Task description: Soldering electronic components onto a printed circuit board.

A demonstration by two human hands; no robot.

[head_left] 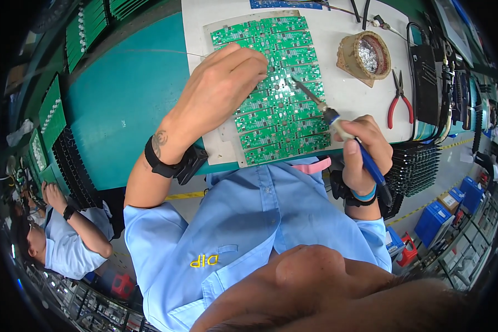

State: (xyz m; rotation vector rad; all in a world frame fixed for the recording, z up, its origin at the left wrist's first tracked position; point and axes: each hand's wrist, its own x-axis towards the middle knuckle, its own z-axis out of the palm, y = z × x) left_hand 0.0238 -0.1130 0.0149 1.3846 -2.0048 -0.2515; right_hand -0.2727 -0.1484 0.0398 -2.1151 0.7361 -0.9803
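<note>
A panel of green circuit boards [285, 133] lies on a white sheet [337, 16] in front of me. My left hand [221, 83] hovers over or rests on the panel's left half, fingers pinched on a thin solder wire [169, 51] that trails off to the left. The fingertips partly hide the wire's end. In my right hand [368, 146], gripped like a pen, is a soldering iron [331, 115] with a blue handle. Its slim tip points up and left, over the middle of the panel; whether it touches cannot be made out.
Right of the panel stands a tan round pot [371, 55] with silvery contents, beside red-handled pliers [399, 102]. A black box with cables [426, 83] lines the right edge. Green boards [86, 33] stand in racks at the left, where a co-worker [74, 238] sits.
</note>
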